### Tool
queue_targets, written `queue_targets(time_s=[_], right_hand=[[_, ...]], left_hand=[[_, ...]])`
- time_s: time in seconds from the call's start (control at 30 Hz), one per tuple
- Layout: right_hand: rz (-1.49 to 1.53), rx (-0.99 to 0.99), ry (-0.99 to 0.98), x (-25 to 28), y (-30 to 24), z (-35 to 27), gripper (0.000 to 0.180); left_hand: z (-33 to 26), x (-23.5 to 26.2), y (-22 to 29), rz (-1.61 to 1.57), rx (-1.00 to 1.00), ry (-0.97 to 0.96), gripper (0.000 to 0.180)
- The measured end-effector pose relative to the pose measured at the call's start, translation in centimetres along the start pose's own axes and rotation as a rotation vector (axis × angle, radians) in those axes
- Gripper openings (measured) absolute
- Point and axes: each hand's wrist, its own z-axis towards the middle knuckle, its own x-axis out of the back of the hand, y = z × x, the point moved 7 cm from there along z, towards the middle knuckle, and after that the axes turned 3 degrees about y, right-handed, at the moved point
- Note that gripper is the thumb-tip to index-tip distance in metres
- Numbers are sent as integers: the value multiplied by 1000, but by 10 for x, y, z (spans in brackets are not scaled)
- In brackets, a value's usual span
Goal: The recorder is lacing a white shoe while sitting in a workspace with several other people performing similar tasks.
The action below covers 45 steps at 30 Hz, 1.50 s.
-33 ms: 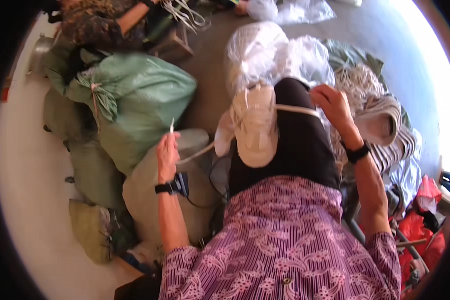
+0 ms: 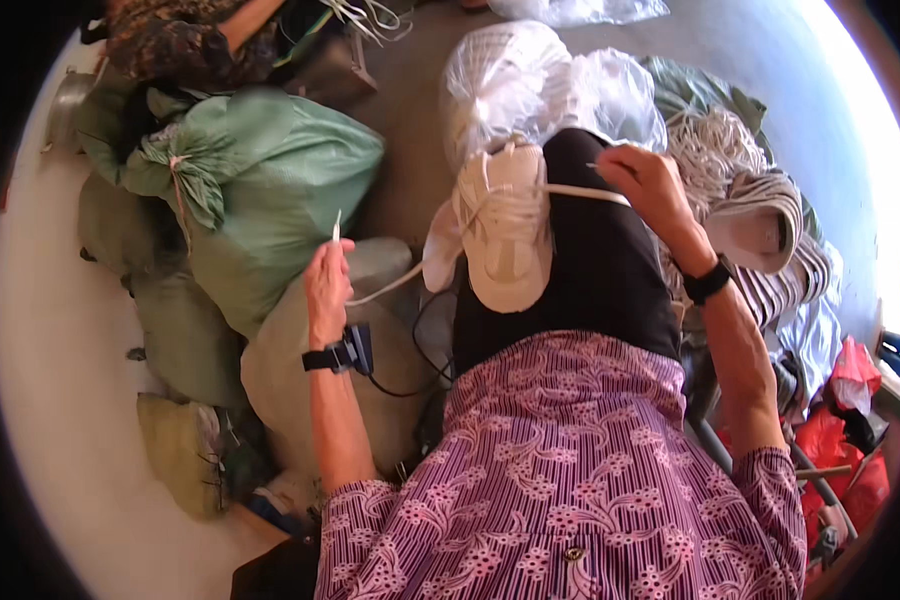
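Observation:
A cream lace-up sneaker (image 2: 508, 255) lies across my lap on black trousers, its toe pointing toward me. A pale flat shoelace (image 2: 585, 193) stretches from its eyelets rightward to my right hand (image 2: 655, 195), whose fingers are pinched together. A thin tip pokes out at those fingertips. On the left, my left hand (image 2: 328, 285) is closed on the other length of lace, with a white end standing up above the fingers. That side sags back to the shoe in a loose curve. Against the sneaker's left side rests a pale rounded piece (image 2: 442, 250) that I cannot make out fully.
Clear plastic bags (image 2: 505, 85) of pale things lie beyond my knees. On the right are a heap of laces (image 2: 715, 150) and stacked grey-beige shoe parts (image 2: 765, 230). Tied green sacks (image 2: 280, 170) fill the left. A person in a camouflage sleeve (image 2: 185, 50) sits at the far left.
The whole view has shifted slightly, so things appear higher in it. My right hand has come a little left toward the shoe, and a thin tip now shows at its fingers.

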Motion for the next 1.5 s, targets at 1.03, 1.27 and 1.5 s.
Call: queue_targets(time_s=[1.03,1.27,1.5], right_hand=[[-552,158,-246,-85,-39,12,4],[-523,174,-247,-86,-34,13,5],[-456,209,-171,-83,-36,11,6]], left_hand=[[19,-157,51,40,-107,-181,25],[15,-160,44,50,-74,-242,24],[16,-160,50,58,-123,-135,24]])
